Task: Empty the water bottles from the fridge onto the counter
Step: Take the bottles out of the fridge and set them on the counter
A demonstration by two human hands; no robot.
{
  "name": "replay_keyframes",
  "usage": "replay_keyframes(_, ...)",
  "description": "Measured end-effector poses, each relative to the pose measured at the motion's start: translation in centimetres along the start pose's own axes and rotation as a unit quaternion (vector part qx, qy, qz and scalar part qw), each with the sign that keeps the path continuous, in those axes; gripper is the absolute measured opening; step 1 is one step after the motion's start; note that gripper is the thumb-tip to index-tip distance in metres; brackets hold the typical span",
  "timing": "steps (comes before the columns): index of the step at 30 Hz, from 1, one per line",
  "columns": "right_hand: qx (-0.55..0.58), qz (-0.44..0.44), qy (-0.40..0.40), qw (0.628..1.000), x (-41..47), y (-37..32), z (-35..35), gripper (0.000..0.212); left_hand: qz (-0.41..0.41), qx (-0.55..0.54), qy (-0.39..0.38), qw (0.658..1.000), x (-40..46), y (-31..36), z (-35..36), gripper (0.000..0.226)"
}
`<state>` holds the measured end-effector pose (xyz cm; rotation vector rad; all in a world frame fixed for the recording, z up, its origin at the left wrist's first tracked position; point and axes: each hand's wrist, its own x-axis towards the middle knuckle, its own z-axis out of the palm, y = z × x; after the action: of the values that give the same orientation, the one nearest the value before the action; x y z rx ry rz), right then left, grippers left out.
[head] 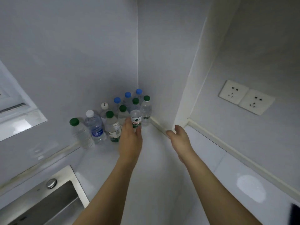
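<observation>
Several clear water bottles stand grouped in the far corner of the white counter (155, 159), with green, blue and white caps. At the group's front is a small bottle with a red and green label (136, 118); my left hand (130, 137) grips its lower part between thumb and fingers. A green-capped bottle (79, 132) stands furthest left, next to a blue-labelled, white-capped bottle (95, 125). My right hand (178, 137) hovers empty to the right, fingers relaxed, close to the wall trim. The fridge is out of view.
A steel sink (48, 203) lies at the lower left, with a round knob (51, 183) on its rim. Two wall sockets (246, 97) sit on the right wall. A window frame (14, 109) is at the left. A dark object (294, 213) shows at the lower right edge.
</observation>
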<state>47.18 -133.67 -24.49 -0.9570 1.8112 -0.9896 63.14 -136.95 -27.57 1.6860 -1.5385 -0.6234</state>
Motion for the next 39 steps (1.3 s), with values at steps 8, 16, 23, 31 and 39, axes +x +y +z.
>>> replay_keyframes(8,-0.006,-0.014,0.107,0.994,-7.0,3.9,-11.0,0.066,0.150,0.037,-0.131,0.979,-8.2,8.3,4.7,0.056)
replay_keyframes(16,0.023,0.033,0.250,0.967,-14.3,9.6,-20.8,0.062,0.275,0.027,-0.238,0.931,-16.3,14.1,11.7,0.056)
replay_keyframes(23,0.025,0.099,0.383,0.918,-22.9,15.4,-27.3,0.058,0.358,-0.025,-0.349,0.866,-25.8,19.2,17.0,0.054)
replay_keyframes(31,-0.092,0.120,0.453,0.879,-36.1,20.3,-33.7,0.059,0.438,-0.029,-0.428,0.790,-38.6,23.8,18.3,0.054)
replay_keyframes(39,-0.186,0.169,0.513,0.820,-53.3,27.5,-40.1,0.058,0.561,-0.028,-0.482,0.673,-57.8,28.6,17.3,0.056)
